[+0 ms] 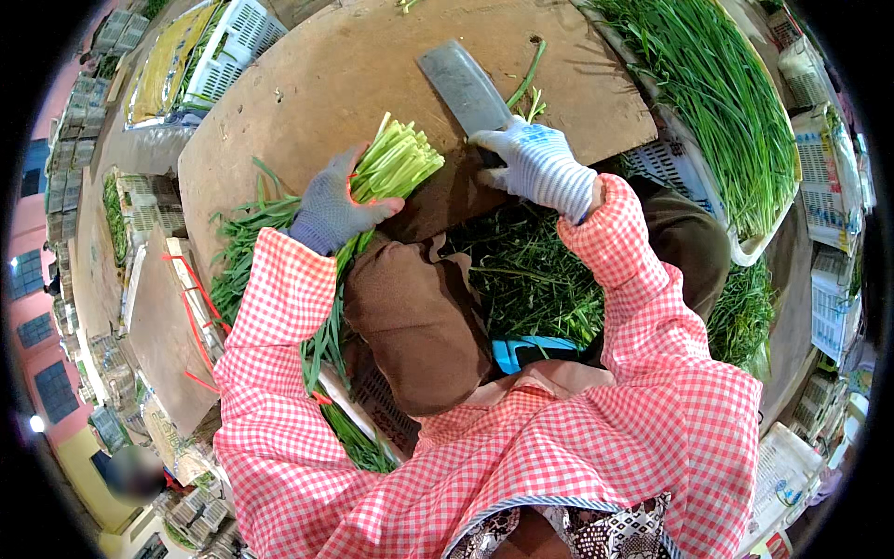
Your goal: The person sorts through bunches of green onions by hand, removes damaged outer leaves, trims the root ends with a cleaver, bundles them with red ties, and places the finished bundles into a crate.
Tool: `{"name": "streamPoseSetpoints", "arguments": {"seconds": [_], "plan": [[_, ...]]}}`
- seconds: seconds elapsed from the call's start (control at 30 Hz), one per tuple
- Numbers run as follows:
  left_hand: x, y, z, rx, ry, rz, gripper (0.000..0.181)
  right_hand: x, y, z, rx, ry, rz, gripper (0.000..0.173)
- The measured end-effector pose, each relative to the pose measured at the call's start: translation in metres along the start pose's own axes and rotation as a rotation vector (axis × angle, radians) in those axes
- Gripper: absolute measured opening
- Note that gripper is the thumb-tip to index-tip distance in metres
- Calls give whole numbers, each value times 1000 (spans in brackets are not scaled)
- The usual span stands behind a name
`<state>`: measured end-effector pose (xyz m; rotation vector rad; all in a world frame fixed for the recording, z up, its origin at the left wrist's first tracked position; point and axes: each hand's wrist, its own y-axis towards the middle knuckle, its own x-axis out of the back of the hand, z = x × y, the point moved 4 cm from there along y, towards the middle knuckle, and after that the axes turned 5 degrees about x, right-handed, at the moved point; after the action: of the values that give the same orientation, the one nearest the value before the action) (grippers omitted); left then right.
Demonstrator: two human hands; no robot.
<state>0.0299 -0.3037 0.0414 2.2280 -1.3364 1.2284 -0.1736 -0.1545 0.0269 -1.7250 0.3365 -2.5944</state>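
In a grey knitted glove, my left hand (349,195) grips a bundle of leafy green stalks (398,161), likely garlic chives. The pale stem ends are even and point up and right; the long green leaves (244,230) trail down to the left over the board. A red tie shows at my fingers. My right hand (531,161), in a white striped glove, is closed around the handle of a cleaver (464,84). Its broad blade lies over the wooden board (314,84), pointing up and left. A loose green stalk (529,73) and small pale trimmings (534,105) lie just beyond the blade.
A large heap of green chives (712,119) fills a lined crate at the right. Dark leaf scraps (538,265) lie below the board between my knees, near a blue object (531,351). White plastic crates (237,49) stand at far left, and red strips (195,300) hang beside a left board.
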Motion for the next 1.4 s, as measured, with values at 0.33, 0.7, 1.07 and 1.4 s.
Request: {"name": "streamPoseSetpoints", "arguments": {"seconds": [0.33, 0.7, 1.07, 1.4], "plan": [[8, 18, -12, 191, -314, 306, 68, 6, 7, -16, -38, 113, -170, 67], [-23, 30, -20, 299, 329, 197, 110, 25, -64, 23, -20, 809, -463, 32], [-34, 34, -49, 309, 656, 175, 83, -12, -126, 62, 67, 658, -356, 31], [-43, 38, -39, 318, 632, 182, 77, -30, -124, 62, -3, 502, -274, 31]]}}
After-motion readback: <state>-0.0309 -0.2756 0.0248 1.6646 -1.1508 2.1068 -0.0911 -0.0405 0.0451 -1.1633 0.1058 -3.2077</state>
